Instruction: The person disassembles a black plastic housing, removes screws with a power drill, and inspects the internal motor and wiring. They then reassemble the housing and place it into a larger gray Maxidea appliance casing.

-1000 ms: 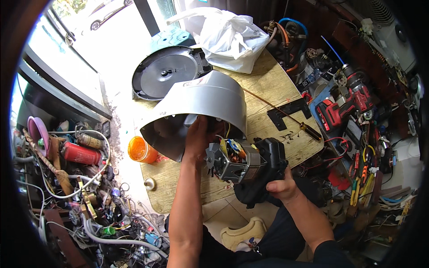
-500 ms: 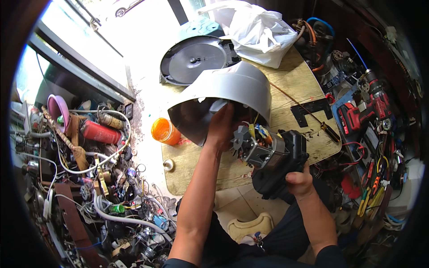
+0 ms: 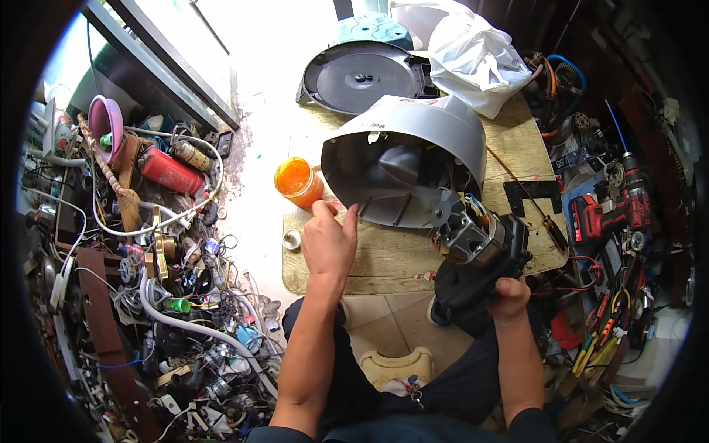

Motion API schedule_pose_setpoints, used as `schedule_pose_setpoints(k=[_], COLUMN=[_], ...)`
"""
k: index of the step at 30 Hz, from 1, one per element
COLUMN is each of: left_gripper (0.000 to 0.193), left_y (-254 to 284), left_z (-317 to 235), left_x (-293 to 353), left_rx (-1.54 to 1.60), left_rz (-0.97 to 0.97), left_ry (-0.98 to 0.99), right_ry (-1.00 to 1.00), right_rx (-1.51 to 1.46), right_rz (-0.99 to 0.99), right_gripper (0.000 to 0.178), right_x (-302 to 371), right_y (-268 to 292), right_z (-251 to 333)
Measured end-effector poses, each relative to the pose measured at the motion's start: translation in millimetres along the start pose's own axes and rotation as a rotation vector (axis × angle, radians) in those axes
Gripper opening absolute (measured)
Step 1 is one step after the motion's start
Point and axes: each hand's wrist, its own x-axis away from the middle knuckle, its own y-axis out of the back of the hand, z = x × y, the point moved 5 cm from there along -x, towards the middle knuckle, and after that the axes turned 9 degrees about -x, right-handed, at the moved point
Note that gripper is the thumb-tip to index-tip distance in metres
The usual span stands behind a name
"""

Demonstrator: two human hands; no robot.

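My right hand (image 3: 511, 297) is closed around the black casing of a small electric motor (image 3: 476, 240). The motor has a bare metal core, a grey fan and coloured wires on top, and I hold it over my lap at the table's front edge. Behind it a large grey appliance housing (image 3: 432, 129) lies tipped, its hollow side toward me and the wires beside it. My left hand (image 3: 330, 240) is just outside the housing's left rim, near an orange tub (image 3: 298, 184). Its thumb stands apart from the fingers, and nothing shows in it.
A round black lid (image 3: 362, 77) and a white plastic bag (image 3: 476, 63) stand at the back of the wooden table (image 3: 336, 277). A screwdriver (image 3: 552, 230) and a flat black bracket (image 3: 533, 198) lie right. Parts clutter the left; a red drill (image 3: 628, 196) is far right.
My left hand has come out of the housing and moved left toward the orange tub. The right hand still holds the motor. The whole view has shifted somewhat.
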Motion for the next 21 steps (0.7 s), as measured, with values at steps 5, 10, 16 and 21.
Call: schedule_pose_setpoints(k=[5, 10, 16, 21], left_gripper=[0.035, 0.02, 0.023, 0.021], left_y=[-31.1, -39.0, -12.9, 35.7], left_z=[14.0, 12.6, 6.7, -0.3], left_x=[-16.9, -32.5, -30.2, -23.4], left_rx=[0.256, 0.405, 0.489, 0.55], left_rz=[-0.089, -0.157, -0.194, -0.151], left_ry=[-0.057, -0.087, -0.161, -0.227], right_ry=[0.031, 0.049, 0.169, 0.172], right_rx=[0.03, 0.123, 0.172, 0.216], right_rz=[-0.028, 0.003, 0.083, 0.132], right_gripper=[0.091, 0.085, 0.069, 0.087], right_x=[1.7, 3.0, 7.4, 16.7], right_y=[10.8, 4.9, 16.5, 15.2], right_z=[0.9, 8.2, 13.6, 27.3])
